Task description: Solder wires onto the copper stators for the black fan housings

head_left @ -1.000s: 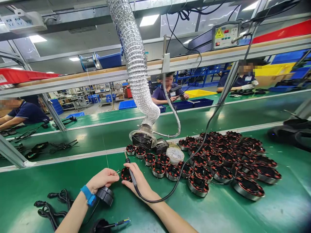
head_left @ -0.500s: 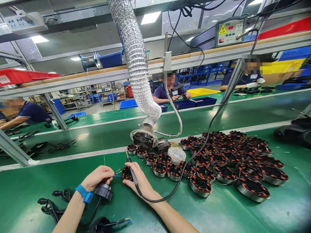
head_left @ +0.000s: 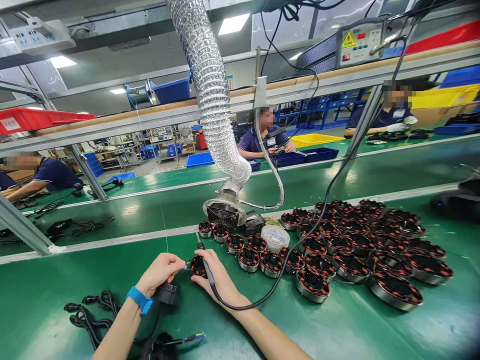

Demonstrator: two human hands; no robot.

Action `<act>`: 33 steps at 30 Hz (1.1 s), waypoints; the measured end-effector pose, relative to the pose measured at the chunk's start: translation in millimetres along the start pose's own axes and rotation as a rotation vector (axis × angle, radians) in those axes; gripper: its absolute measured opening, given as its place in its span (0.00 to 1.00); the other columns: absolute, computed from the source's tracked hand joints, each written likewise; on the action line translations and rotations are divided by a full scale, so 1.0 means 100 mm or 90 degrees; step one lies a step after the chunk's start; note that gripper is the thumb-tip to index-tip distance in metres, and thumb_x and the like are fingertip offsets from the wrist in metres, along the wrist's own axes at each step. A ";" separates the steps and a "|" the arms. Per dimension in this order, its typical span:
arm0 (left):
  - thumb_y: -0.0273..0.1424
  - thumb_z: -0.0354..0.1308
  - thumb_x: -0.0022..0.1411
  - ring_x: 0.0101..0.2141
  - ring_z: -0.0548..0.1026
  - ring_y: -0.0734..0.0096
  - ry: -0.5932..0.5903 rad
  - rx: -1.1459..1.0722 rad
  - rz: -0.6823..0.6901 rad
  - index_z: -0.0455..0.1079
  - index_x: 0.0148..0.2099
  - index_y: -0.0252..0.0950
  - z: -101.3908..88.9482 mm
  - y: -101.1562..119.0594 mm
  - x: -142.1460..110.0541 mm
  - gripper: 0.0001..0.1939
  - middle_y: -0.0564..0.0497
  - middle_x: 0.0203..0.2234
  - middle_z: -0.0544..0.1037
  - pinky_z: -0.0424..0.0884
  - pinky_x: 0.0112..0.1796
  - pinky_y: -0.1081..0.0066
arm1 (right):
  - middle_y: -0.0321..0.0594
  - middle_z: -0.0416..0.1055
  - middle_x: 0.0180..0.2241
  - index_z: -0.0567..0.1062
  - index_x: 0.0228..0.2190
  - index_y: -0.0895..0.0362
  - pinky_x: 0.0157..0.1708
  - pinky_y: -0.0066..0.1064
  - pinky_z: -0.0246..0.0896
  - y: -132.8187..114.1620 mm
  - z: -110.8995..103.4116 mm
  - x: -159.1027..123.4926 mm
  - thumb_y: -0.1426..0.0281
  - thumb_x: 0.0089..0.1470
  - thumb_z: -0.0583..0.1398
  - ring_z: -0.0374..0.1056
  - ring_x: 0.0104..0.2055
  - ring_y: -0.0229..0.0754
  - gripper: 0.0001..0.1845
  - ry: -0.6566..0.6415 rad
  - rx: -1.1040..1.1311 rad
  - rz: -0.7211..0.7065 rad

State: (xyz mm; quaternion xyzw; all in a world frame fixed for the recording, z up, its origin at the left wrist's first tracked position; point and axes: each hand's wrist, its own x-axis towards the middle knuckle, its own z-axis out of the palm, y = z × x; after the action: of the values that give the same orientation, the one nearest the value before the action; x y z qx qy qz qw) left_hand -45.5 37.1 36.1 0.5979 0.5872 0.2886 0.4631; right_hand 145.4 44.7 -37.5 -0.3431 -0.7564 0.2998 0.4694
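Observation:
My left hand (head_left: 162, 274), a blue band on its wrist, pinches a thin blue wire (head_left: 186, 269) beside a motor stator (head_left: 197, 266). Just below that hand is a round black housing (head_left: 168, 294) with a cable. My right hand (head_left: 219, 280) grips a soldering iron (head_left: 205, 260), its tip pointing up and away from me. The thumb and fingers of the same hand also steady the small stator with copper windings. The wire's far end at the stator is too small to make out.
Several stators (head_left: 313, 285) cover the bench's right side, around a round tin (head_left: 275, 237). A fume duct (head_left: 221, 115) hangs to a fan (head_left: 226, 212). Black cables (head_left: 88, 317) and another black housing (head_left: 161, 346) lie at the lower left. Co-workers sit across the line.
My left hand has moved right, closer to the stator, with the wire; the black housing below has shifted right too. My right hand keeps hold of the soldering iron and stator.

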 end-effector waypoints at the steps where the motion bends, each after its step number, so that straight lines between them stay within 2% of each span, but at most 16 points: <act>1: 0.46 0.61 0.50 0.14 0.53 0.83 -0.002 -0.009 -0.003 0.70 0.28 0.31 -0.01 -0.01 0.00 0.20 0.59 0.13 0.62 0.45 0.20 0.74 | 0.40 0.62 0.49 0.63 0.53 0.50 0.53 0.36 0.61 0.00 0.00 0.00 0.81 0.44 0.68 0.65 0.49 0.44 0.37 -0.001 0.000 0.001; 6: 0.45 0.65 0.43 0.15 0.56 0.83 0.027 -0.038 -0.025 0.70 0.30 0.30 0.00 0.01 0.03 0.21 0.55 0.20 0.70 0.46 0.19 0.74 | 0.39 0.62 0.49 0.63 0.53 0.50 0.52 0.35 0.62 -0.01 0.00 0.00 0.81 0.44 0.68 0.65 0.49 0.43 0.37 0.001 -0.002 0.002; 8: 0.45 0.64 0.43 0.15 0.55 0.83 0.042 -0.032 -0.034 0.70 0.30 0.31 0.02 0.02 0.03 0.21 0.56 0.18 0.68 0.45 0.19 0.74 | 0.39 0.62 0.48 0.64 0.53 0.50 0.51 0.35 0.62 -0.02 0.00 -0.01 0.80 0.44 0.68 0.66 0.48 0.43 0.36 0.005 -0.004 0.001; 11: 0.47 0.63 0.44 0.15 0.50 0.81 0.065 -0.007 -0.045 0.69 0.29 0.32 0.08 0.05 0.03 0.21 0.61 0.14 0.60 0.43 0.20 0.73 | 0.39 0.62 0.48 0.64 0.53 0.49 0.51 0.35 0.63 -0.01 0.01 -0.01 0.80 0.44 0.68 0.66 0.48 0.43 0.37 0.009 -0.005 0.001; 15: 0.49 0.61 0.46 0.19 0.52 0.78 0.091 0.033 0.004 0.69 0.24 0.33 0.16 0.10 0.05 0.22 0.59 0.14 0.59 0.46 0.22 0.73 | 0.39 0.62 0.48 0.64 0.53 0.49 0.51 0.36 0.63 0.00 0.01 0.00 0.80 0.43 0.68 0.66 0.48 0.44 0.37 0.010 -0.005 0.005; 18: 0.54 0.59 0.47 0.19 0.51 0.78 0.081 0.062 0.021 0.70 0.24 0.32 0.16 0.10 0.05 0.27 0.59 0.14 0.57 0.45 0.23 0.72 | 0.39 0.62 0.48 0.64 0.53 0.49 0.51 0.36 0.63 -0.02 0.01 0.00 0.81 0.43 0.68 0.67 0.48 0.44 0.37 0.008 -0.004 0.008; 21: 0.58 0.56 0.48 0.17 0.48 0.80 0.040 0.035 -0.017 0.71 0.28 0.31 0.09 0.06 0.04 0.30 0.62 0.13 0.53 0.42 0.21 0.73 | 0.40 0.63 0.48 0.63 0.53 0.50 0.49 0.35 0.64 -0.05 -0.01 0.00 0.81 0.44 0.68 0.67 0.47 0.43 0.37 0.005 -0.010 0.009; 24: 0.56 0.59 0.48 0.15 0.51 0.82 0.007 -0.035 -0.057 0.68 0.29 0.32 0.01 0.00 0.02 0.28 0.60 0.15 0.60 0.43 0.20 0.74 | 0.40 0.63 0.48 0.63 0.52 0.50 0.48 0.35 0.65 -0.07 -0.03 0.00 0.80 0.44 0.68 0.67 0.45 0.43 0.36 0.002 -0.013 0.010; 26: 0.53 0.61 0.47 0.14 0.53 0.83 0.016 -0.051 -0.058 0.67 0.28 0.33 0.00 -0.01 0.02 0.25 0.59 0.15 0.63 0.43 0.19 0.75 | 0.40 0.63 0.47 0.63 0.52 0.50 0.48 0.35 0.65 -0.07 -0.03 0.00 0.80 0.44 0.68 0.68 0.45 0.43 0.36 0.001 -0.015 0.012; 30: 0.51 0.61 0.47 0.13 0.50 0.83 0.068 -0.025 -0.022 0.67 0.26 0.33 0.08 0.03 0.02 0.23 0.62 0.12 0.57 0.42 0.18 0.74 | 0.40 0.63 0.48 0.64 0.52 0.50 0.48 0.36 0.65 -0.05 -0.01 0.01 0.80 0.44 0.68 0.68 0.46 0.44 0.36 0.006 -0.023 0.009; 33: 0.51 0.61 0.47 0.14 0.49 0.82 0.079 -0.022 0.000 0.68 0.26 0.32 0.11 0.05 0.03 0.23 0.62 0.11 0.56 0.42 0.18 0.74 | 0.40 0.64 0.48 0.64 0.52 0.50 0.48 0.36 0.66 -0.06 -0.01 0.01 0.79 0.44 0.69 0.68 0.46 0.44 0.36 0.006 -0.040 0.010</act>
State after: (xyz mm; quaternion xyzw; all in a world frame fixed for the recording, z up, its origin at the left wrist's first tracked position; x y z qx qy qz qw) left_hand -33.6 38.7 35.3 0.5706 0.6099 0.3352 0.4361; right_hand 144.6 42.5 -31.7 -0.3653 -0.7603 0.2778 0.4596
